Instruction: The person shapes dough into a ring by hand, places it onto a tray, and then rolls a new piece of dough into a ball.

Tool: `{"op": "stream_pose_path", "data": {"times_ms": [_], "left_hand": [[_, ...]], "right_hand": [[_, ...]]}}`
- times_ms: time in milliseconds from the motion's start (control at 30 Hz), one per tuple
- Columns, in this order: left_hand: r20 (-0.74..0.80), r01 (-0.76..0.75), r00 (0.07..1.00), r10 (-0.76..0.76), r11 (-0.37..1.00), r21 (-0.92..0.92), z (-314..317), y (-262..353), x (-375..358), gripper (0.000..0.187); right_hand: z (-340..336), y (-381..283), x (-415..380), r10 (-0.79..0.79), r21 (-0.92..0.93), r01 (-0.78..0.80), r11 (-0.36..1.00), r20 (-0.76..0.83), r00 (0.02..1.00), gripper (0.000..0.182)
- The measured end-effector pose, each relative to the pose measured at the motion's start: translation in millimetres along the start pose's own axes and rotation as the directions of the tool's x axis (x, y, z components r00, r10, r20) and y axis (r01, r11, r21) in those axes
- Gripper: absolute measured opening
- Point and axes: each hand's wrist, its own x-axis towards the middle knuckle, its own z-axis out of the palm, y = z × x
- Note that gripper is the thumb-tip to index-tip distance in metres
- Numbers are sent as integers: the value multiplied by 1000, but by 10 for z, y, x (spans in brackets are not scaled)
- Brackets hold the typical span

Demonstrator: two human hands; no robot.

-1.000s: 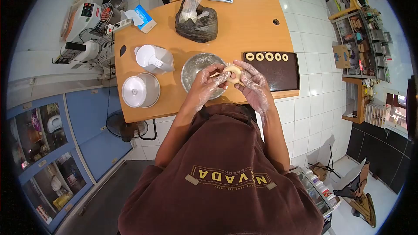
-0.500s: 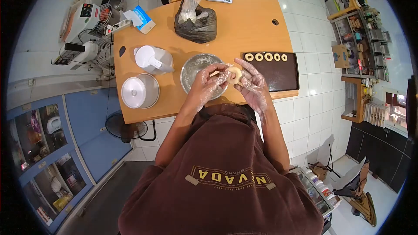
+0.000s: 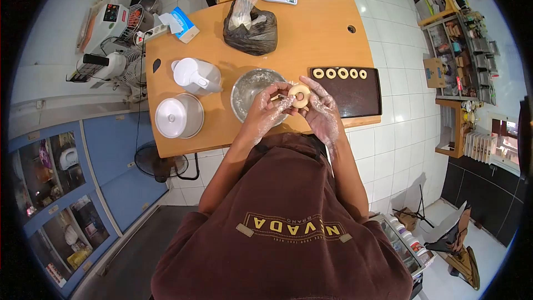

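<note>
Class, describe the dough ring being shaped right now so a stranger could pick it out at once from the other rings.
Start at the wooden table and find the metal bowl near its front edge. Just right of the bowl, the floury left hand and right hand hold one dough ring between them. Unlike the four rings lined up on the dark tray, it is held up in fingers.

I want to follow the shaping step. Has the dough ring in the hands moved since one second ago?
Yes, slightly. The dough ring has shifted a little right, away from the metal bowl and nearer the dark tray. Both floury hands hold it.
</note>
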Motion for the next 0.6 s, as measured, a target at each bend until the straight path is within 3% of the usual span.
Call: {"op": "stream_pose_path", "data": {"times_ms": [267, 600], "left_hand": [[-8, 2, 1000, -1, 995, 98, -51, 19, 6, 30], [89, 120, 991, -99, 951, -283, -99, 55, 2, 37]], "right_hand": [[-54, -2, -9, 9, -94, -11, 995, -25, 1000, 49], [58, -133, -23, -86, -370, 60, 927, -54, 995, 37]]}}
